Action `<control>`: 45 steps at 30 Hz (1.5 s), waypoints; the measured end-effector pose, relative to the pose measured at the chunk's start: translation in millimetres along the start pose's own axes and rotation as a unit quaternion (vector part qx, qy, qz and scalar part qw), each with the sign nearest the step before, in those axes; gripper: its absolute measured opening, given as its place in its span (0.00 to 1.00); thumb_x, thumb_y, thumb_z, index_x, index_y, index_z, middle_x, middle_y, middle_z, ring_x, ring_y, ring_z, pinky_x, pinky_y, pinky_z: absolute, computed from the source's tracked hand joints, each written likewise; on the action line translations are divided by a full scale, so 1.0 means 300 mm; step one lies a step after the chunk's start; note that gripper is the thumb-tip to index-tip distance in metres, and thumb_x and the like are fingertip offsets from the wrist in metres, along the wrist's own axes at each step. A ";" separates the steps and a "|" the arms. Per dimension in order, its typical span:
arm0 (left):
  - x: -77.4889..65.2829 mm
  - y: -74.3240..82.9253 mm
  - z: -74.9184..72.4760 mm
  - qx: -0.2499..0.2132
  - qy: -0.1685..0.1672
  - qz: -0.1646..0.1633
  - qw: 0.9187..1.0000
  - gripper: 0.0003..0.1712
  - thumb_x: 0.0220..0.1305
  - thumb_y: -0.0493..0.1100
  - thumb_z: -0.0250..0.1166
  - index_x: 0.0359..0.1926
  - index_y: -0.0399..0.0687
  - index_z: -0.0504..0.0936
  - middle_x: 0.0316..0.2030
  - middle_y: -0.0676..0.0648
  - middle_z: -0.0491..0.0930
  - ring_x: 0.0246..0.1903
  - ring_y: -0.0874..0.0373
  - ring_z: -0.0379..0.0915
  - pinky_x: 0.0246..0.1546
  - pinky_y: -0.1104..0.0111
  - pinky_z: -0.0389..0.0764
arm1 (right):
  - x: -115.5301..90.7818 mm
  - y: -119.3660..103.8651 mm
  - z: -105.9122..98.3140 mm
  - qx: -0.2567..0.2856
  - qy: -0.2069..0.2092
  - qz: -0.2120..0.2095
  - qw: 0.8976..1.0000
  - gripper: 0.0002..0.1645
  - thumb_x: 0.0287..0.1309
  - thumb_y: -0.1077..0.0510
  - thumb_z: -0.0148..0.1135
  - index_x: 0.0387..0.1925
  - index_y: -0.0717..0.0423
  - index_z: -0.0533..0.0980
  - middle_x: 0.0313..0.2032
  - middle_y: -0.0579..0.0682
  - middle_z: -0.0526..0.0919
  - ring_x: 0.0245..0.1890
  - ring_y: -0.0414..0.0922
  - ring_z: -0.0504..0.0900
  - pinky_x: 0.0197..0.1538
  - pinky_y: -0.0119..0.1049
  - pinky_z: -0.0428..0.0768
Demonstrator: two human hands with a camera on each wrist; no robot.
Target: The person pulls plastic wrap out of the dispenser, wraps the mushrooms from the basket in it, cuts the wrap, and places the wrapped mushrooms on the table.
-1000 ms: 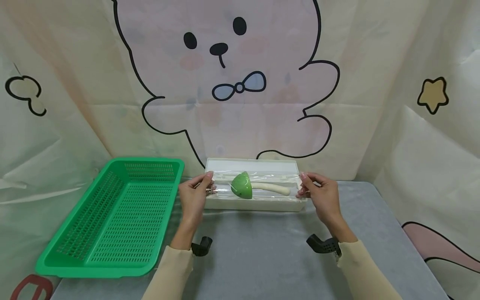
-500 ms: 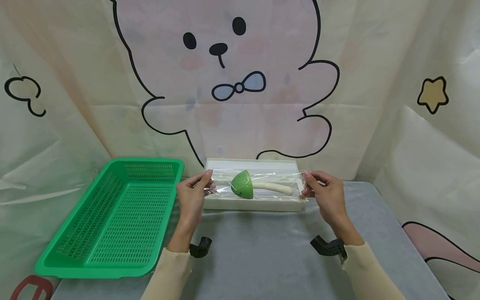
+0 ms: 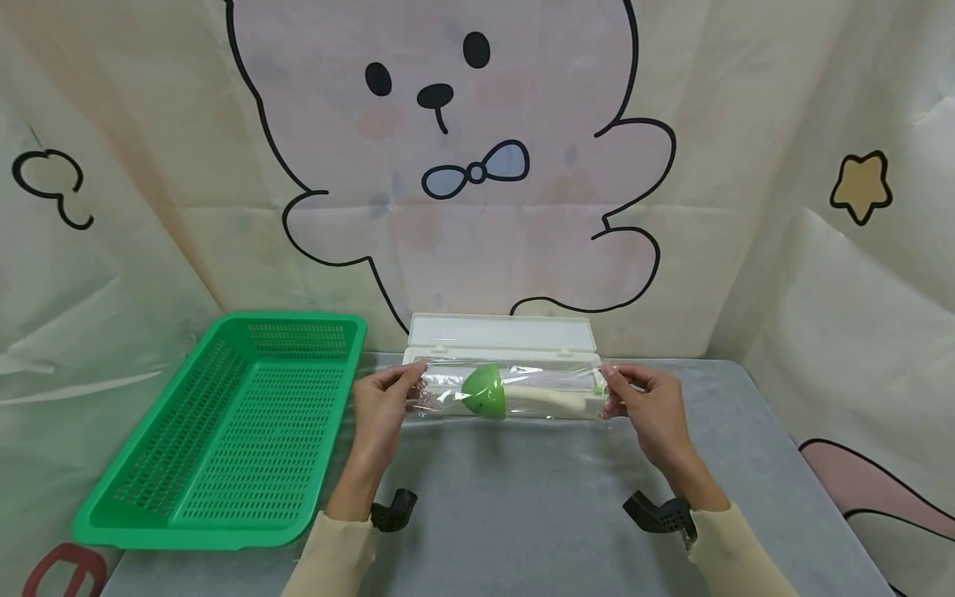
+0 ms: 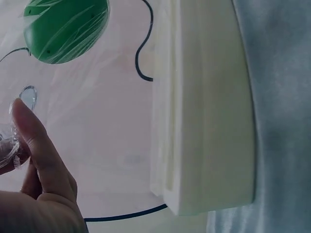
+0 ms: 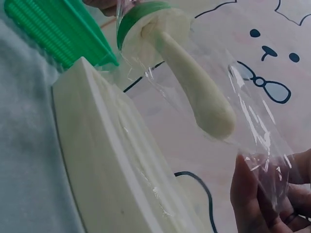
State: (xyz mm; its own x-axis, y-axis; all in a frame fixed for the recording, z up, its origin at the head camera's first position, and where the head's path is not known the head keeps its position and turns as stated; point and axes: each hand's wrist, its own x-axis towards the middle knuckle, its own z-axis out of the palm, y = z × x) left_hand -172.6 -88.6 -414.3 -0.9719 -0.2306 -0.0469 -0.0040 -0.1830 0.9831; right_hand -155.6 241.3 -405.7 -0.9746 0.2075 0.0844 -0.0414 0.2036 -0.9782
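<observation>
Right-wrist view: we see the mushroom-shaped piece (image 5: 186,72) in length, with the pale underside of its cap (image 4: 65,29) and the rounded end of its stem (image 5: 211,109); the left-wrist view gives us only the cap. Head view: we see the raised lid (image 3: 502,333) at the rear of the white box (image 4: 223,107).

Position: wrapped in clear film (image 3: 443,383), above the near side of the box, between the hands. Left hand (image 3: 378,410): finger and thumb pinching the film by the box's left end. Right hand (image 3: 655,410): pinching the film by the box's right end.

Appearance: domed green cap, dark-specked; cream stem (thicker at its free end); film glossy, creased.

Also: green perforated basket (image 3: 254,431), left of the box; grey surface (image 3: 515,514), beneath the box.
</observation>
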 end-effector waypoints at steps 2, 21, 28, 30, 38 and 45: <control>-0.008 -0.014 -0.007 0.005 0.000 -0.021 1.000 0.14 0.67 0.38 0.69 0.44 0.26 0.86 0.24 0.49 0.81 0.20 0.63 0.77 0.23 0.72 0.81 | -0.011 0.019 -0.002 -0.007 -0.009 0.013 1.000 0.21 0.71 0.57 0.63 0.48 0.76 0.78 0.27 0.54 0.78 0.21 0.41 0.79 0.28 0.39 0.86; -0.107 -0.151 -0.077 -0.002 -0.050 -0.098 0.994 0.17 0.71 0.31 0.62 0.54 0.32 0.64 0.28 0.43 0.82 0.23 0.60 0.81 0.28 0.67 0.85 | -0.124 0.159 0.001 -0.015 -0.059 0.156 0.986 0.28 0.68 0.60 0.65 0.60 0.75 0.68 0.30 0.53 0.85 0.20 0.40 0.78 0.27 0.35 0.83; -0.127 -0.137 -0.092 0.006 -0.100 -0.038 0.994 0.08 0.72 0.24 0.53 0.47 0.22 0.76 0.34 0.42 0.81 0.31 0.57 0.80 0.33 0.67 0.85 | -0.148 0.155 -0.006 0.004 -0.068 0.089 0.994 0.22 0.68 0.68 0.61 0.58 0.66 0.64 0.32 0.56 0.82 0.21 0.40 0.77 0.26 0.35 0.83; -0.127 -0.131 -0.097 0.010 -0.120 -0.043 0.992 0.12 0.72 0.23 0.50 0.47 0.19 0.79 0.38 0.41 0.82 0.35 0.57 0.80 0.35 0.68 0.85 | -0.150 0.155 -0.013 0.010 -0.088 0.059 0.994 0.16 0.69 0.68 0.60 0.54 0.71 0.69 0.33 0.56 0.80 0.23 0.40 0.77 0.26 0.33 0.82; -0.114 -0.116 -0.140 0.034 -0.229 -0.045 0.972 0.26 0.64 0.20 0.46 0.63 0.20 0.71 0.54 0.31 0.77 0.47 0.54 0.78 0.47 0.69 0.82 | -0.139 0.166 -0.062 0.105 -0.216 0.038 0.970 0.16 0.75 0.64 0.53 0.56 0.73 0.74 0.43 0.49 0.81 0.38 0.37 0.80 0.41 0.31 0.83; -0.106 -0.129 -0.160 0.132 -0.265 0.057 0.954 0.31 0.56 0.16 0.61 0.64 0.23 0.72 0.54 0.27 0.74 0.48 0.47 0.78 0.46 0.68 0.84 | -0.137 0.185 -0.092 0.156 -0.268 0.067 0.948 0.20 0.67 0.75 0.44 0.56 0.77 0.74 0.52 0.51 0.80 0.46 0.43 0.81 0.50 0.34 0.81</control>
State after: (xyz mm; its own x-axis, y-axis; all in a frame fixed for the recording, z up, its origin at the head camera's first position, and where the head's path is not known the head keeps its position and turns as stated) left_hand -130.2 -120.1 -459.4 -0.9518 0.2933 0.0896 0.1171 0.0775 0.9901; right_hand -111.9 270.5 -458.4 -0.9441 -0.3215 -0.0722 0.1097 -0.1001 -0.9889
